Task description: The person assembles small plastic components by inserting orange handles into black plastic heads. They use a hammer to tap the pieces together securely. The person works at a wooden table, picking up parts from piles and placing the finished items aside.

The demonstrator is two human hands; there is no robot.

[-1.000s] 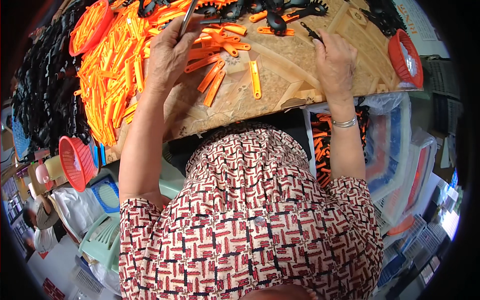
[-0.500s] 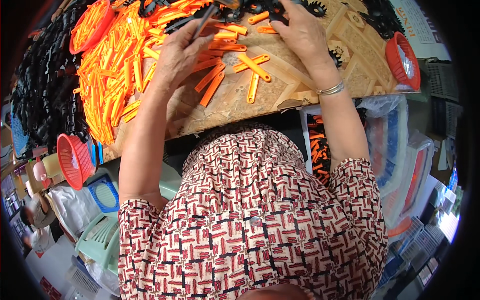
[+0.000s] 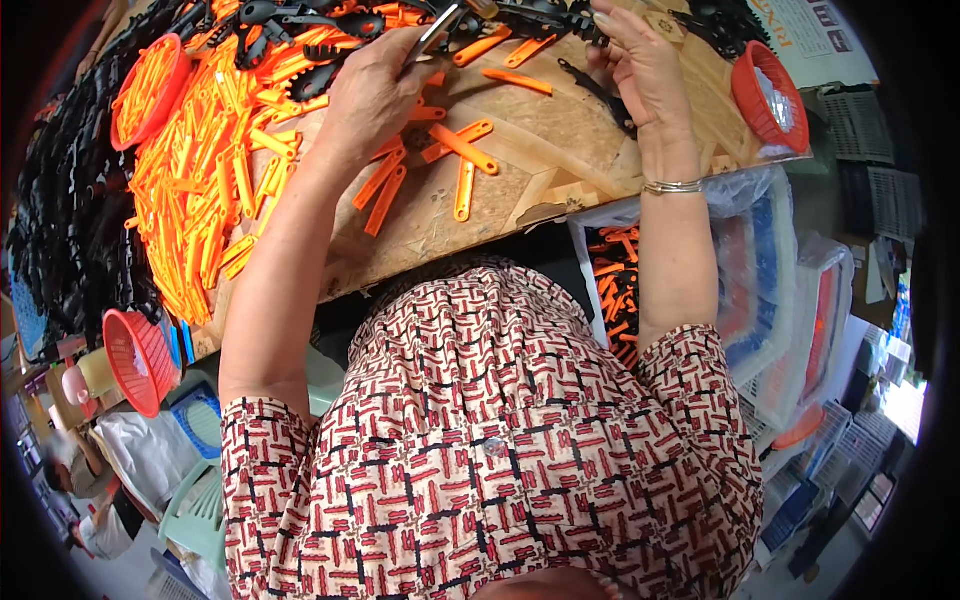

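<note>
My left hand [image 3: 375, 95] is closed around a slim, shiny metal tool [image 3: 436, 32], whose shaft slants up to the right past my fingers. At its upper end shows an amber piece, cut by the picture's top edge. My right hand [image 3: 650, 75] is half curled, its fingers apart, at the right side of the work area. Beside its fingers a black toothed part [image 3: 595, 90] lies on the table, partly behind the hand. Black toothed pieces [image 3: 545, 15] sit near its fingertips. Between my hands lie loose orange handle strips [image 3: 465, 148], some crossed over each other.
A big heap of orange strips [image 3: 190, 200] covers the table's left, beside a black heap [image 3: 75, 200]. Red baskets stand at the left [image 3: 140, 365] and right [image 3: 770, 100]. The patterned table [image 3: 545, 140] ends in front of me, above a box of orange and black parts [image 3: 615, 290].
My right hand has moved right, away from the orange strips, and a black toothed part now shows beside it. My left hand still grips the metal tool. The view has shifted slightly.
</note>
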